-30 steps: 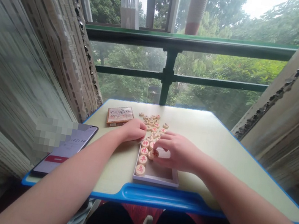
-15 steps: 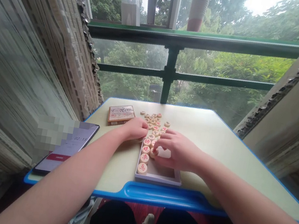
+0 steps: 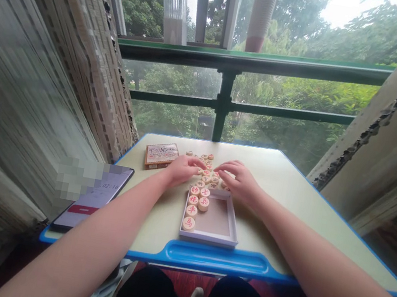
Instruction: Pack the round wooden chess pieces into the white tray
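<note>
Looking down from the head view, a white tray (image 3: 208,237) is seen holding red-lettered xiangqi pieces (image 3: 198,205), with 帅, 兵 and 馬 legible. Just beyond the tray, a loose pile of pieces (image 3: 206,175) is touched by the curled left hand (image 3: 184,170), its grip unclear, while the open right hand (image 3: 236,179) is laid at the pile's right. Left of the tray, 02:16 is shown on a phone (image 3: 114,187).

Game pieces (image 3: 188,224) were pale wood, characters red. Tray (image 3: 207,238) had white rim, brown floor. Desk (image 3: 277,183) was cream, edged bright blue. Small box (image 3: 161,155) was reddish-brown, cream label. Railing (image 3: 313,66) was dark green. Blinds (image 3: 40,90) were beige, brown-striped.
</note>
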Available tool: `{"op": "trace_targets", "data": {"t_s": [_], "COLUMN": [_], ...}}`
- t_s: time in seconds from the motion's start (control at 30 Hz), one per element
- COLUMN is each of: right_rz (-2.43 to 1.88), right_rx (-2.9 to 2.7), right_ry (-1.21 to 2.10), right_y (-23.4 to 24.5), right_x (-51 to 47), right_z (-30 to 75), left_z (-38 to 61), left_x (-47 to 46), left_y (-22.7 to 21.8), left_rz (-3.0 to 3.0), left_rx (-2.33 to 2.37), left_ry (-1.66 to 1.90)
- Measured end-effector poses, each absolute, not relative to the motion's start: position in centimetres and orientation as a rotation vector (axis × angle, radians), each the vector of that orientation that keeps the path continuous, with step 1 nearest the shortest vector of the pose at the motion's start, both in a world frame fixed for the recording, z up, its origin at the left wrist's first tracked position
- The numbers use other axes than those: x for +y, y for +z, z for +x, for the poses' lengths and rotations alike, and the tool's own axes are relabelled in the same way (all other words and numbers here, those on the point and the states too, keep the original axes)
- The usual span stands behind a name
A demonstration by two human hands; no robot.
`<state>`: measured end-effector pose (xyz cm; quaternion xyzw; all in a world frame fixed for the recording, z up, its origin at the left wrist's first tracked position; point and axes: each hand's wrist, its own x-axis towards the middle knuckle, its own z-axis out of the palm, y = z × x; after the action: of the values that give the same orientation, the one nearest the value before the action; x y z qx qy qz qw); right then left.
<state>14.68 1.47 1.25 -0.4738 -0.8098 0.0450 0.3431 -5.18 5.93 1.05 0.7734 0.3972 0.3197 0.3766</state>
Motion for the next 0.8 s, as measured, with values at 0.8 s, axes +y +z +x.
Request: {"op": "trace_targets", "data": {"t_s": [0.8], "right_rz": [-1.669], "right_rx": [-2.139], "right_ry": [0.124], "right_y": [1.3], "right_x": [2.1], "right_z": [15.3], "left_z": [-6.0], "left_x": [7.1], "left_y": [-0.2], "left_rz": [2.523], "left_rx": [1.089], "left_ry": [0.655]}}
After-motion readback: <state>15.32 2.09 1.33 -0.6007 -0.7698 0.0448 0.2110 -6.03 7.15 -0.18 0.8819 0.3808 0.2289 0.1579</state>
